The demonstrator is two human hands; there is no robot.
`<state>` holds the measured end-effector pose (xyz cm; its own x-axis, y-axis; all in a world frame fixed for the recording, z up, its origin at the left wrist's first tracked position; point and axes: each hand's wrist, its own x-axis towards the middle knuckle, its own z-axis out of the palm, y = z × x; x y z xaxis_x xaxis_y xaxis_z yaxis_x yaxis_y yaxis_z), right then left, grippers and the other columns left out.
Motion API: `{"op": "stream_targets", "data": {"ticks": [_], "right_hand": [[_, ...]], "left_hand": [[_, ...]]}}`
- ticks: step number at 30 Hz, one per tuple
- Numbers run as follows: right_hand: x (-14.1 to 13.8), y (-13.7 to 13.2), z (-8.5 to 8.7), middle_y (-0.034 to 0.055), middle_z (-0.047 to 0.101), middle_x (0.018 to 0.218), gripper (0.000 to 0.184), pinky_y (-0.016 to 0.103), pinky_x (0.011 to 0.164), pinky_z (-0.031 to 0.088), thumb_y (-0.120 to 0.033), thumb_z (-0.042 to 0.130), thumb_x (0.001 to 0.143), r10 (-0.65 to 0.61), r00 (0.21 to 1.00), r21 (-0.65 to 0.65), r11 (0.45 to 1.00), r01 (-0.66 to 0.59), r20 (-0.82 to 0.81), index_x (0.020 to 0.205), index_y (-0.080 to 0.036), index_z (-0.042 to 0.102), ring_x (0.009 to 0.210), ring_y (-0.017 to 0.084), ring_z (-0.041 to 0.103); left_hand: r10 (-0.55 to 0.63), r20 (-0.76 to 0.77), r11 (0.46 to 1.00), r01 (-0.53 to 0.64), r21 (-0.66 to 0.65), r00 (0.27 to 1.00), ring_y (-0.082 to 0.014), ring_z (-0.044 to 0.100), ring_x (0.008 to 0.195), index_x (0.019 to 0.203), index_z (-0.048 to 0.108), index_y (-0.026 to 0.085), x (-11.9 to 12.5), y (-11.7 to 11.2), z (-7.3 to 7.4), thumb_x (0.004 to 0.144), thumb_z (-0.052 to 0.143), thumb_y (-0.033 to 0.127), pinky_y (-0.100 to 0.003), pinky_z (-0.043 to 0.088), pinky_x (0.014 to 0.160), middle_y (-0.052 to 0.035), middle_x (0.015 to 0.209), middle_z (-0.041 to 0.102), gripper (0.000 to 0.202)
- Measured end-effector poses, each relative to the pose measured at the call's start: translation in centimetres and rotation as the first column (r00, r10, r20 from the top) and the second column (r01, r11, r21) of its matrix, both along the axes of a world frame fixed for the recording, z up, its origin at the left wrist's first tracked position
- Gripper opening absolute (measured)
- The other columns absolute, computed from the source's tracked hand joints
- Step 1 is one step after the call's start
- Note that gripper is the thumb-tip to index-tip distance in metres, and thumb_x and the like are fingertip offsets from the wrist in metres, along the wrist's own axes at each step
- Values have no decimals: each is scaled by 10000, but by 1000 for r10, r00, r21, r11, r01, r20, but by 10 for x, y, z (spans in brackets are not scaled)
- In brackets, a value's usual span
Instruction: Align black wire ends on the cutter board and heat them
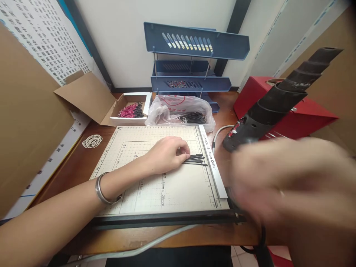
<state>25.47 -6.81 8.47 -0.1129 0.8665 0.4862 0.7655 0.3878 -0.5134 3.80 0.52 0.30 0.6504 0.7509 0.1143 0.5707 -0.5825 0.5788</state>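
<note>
the left hand (169, 155) pinches thin black strands (196, 159) on the cream gridded paper cutter (183, 191), ends just beside its flat white strip (213, 163): likely aligning, next calling for a steady hold. the right hand (280, 181) is too blurred to tell its fingers' state.

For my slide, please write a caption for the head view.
Left hand holds thin black strips on a paper cutter; right hand is blurred.
</note>
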Motion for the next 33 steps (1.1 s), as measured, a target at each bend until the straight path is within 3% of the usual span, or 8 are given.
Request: {"op": "stream_targets", "data": {"ticks": [2, 3, 7, 13, 18, 26, 30, 33], "right_hand": [[1, 15, 2, -110, 719, 809, 221, 238, 732, 514, -87, 612, 767, 188, 970, -236, 960, -149, 153, 765, -259, 752, 587, 61, 565], [0, 24, 1, -15, 749, 768, 125, 231, 625, 486, -179, 670, 780, 267, 936, -360, 917, -173, 230, 772, -194, 794, 732, 142, 660], [-11, 55, -9, 3, 761, 825, 183, 255, 636, 412, -262, 641, 848, 366, 822, -579, 814, -55, 436, 895, -291, 816, 755, 159, 651], [-16, 59, -15, 4, 739, 807, 207, 270, 583, 341, -225, 617, 819, 357, 744, -572, 819, 41, 564, 883, -302, 798, 683, 151, 587], [-16, 61, -20, -9, 652, 629, 227, 270, 507, 285, -92, 548, 729, 394, 698, -584, 811, 42, 598, 674, -234, 716, 522, 117, 450], [-14, 62, -25, -16, 632, 574, 251, 260, 489, 267, -65, 526, 670, 418, 714, -589, 808, -9, 563, 638, -234, 708, 496, 114, 458], [-13, 60, -23, -12, 653, 612, 251, 253, 502, 271, -69, 527, 689, 426, 709, -597, 803, -9, 562, 668, -233, 715, 515, 110, 468], [-15, 58, -21, 1, 653, 627, 228, 256, 509, 265, -70, 523, 713, 414, 685, -580, 815, 16, 600, 654, -210, 693, 510, 104, 426]], "left_hand": [[19, 10, 1000, -19, -2, 1000, -180, 626, 793, 858, 743, 178, 1, -1, -2, 906, 645, 218, -314, 440, 738, -31, 865, 731, 116], [22, 14, 1000, -22, 0, 1000, -177, 622, 791, 862, 744, 181, 1, -1, -3, 912, 642, 223, -312, 436, 740, -27, 864, 731, 121], [5, 28, 1000, -5, 13, 1000, -170, 613, 803, 902, 748, 195, -4, -1, -4, 939, 605, 214, -311, 434, 766, -14, 864, 725, 149], [-6, 36, 999, 8, -39, 999, -173, 618, 851, 943, 748, 203, -12, 0, -2, 942, 602, 232, -313, 451, 793, -17, 902, 722, 149], [11, 42, 999, -9, -50, 999, -174, 618, 854, 919, 753, 206, -9, -1, -4, 927, 635, 234, -313, 450, 795, -17, 887, 722, 121], [40, -12, 999, -40, 12, 999, -187, 615, 856, 870, 727, 211, -1, -6, -3, 953, 638, 324, -337, 448, 799, -13, 872, 710, 166], [-16, -105, 995, 26, 100, 994, -241, 627, 1108, 1119, 717, 197, -2, -21, 7, 1009, 540, 348, -407, 474, 982, -65, 1164, 719, 257], [-30, -261, 979, 81, 188, 965, -305, 514, 1384, 1416, 574, 118, 3, -46, 13, 1023, 515, 426, -482, 374, 1175, -140, 1491, 576, 503]]}}
